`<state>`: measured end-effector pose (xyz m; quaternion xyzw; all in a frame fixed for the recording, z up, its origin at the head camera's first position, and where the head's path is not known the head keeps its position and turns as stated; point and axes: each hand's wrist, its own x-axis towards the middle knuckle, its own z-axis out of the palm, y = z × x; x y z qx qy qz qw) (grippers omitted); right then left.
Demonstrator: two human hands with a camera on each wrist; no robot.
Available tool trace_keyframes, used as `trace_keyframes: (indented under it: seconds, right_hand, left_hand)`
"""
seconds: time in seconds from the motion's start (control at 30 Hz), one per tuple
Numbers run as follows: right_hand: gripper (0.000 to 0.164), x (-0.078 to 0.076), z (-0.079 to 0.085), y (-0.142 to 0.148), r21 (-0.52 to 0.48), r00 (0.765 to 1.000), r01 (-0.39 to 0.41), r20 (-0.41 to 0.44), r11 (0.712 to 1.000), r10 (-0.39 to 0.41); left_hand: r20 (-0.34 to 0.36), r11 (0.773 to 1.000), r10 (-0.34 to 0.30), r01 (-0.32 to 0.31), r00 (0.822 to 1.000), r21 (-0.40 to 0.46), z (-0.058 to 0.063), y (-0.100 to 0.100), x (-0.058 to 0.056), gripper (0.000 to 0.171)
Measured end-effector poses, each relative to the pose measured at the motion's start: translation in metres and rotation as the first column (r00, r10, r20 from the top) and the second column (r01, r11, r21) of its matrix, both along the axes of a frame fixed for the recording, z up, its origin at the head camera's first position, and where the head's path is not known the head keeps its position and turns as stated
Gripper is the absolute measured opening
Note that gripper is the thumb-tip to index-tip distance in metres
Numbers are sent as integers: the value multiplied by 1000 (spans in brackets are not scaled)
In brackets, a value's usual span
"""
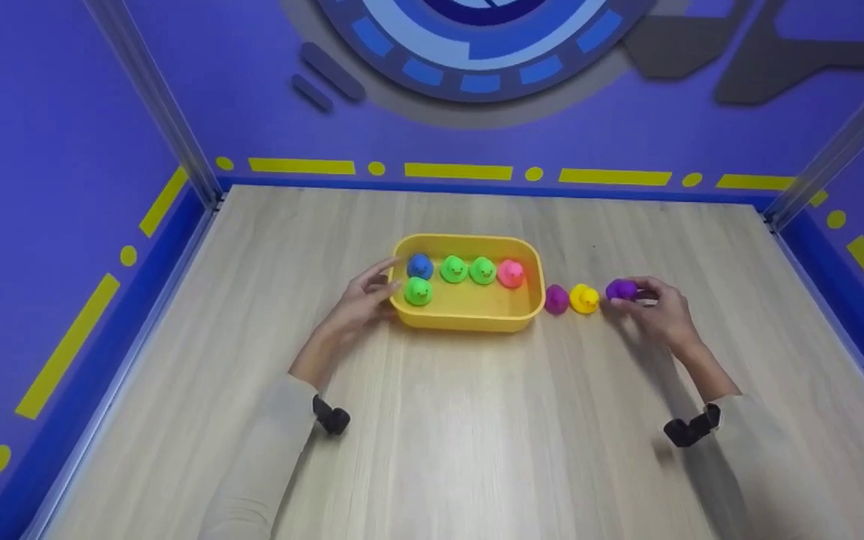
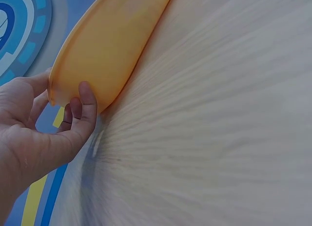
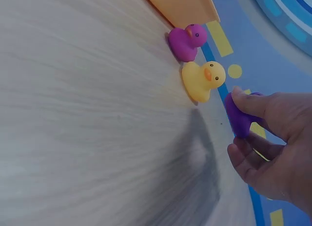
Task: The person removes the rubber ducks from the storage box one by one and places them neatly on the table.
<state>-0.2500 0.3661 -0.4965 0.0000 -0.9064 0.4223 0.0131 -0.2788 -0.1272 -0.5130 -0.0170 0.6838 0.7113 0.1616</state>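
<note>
My left hand (image 1: 361, 304) is at the left end of a yellow plastic tub (image 1: 469, 323), its thumb and fingers set around that end. The left wrist view shows the thumb against the tub's outer wall (image 2: 107, 46). Between thumb and fingers, my right hand (image 1: 664, 311) pinches a dark purple rubber duck (image 3: 237, 114), held above the table. Just left of it, a yellow duck (image 1: 583, 298) and a magenta-purple duck (image 1: 556, 299) stand side by side near the tub's right end. Inside the tub are a blue duck (image 1: 420, 266), a pink duck (image 1: 511, 274) and three green ducks (image 1: 454, 269).
A light wood-grain table (image 1: 462, 435) lies under everything. Blue-purple panels (image 1: 589, 135) with yellow markings wall in its back and sides, and metal posts (image 1: 169, 112) stand at the back corners.
</note>
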Motion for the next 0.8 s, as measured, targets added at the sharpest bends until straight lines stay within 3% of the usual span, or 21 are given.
trace_keyframes:
  seconds: [0.23, 0.8]
  right_hand:
    - [52, -1, -7, 3, -11, 1000, -5, -3, 1000, 5]
    - [52, -1, -12, 4, 106, 998, -48, 55, 993, 42]
  left_hand:
    - [-18, 1000, -20, 21, 1000, 21, -1, 0, 0, 53]
    - [7, 1000, 0, 0, 1000, 14, -1, 0, -3, 52]
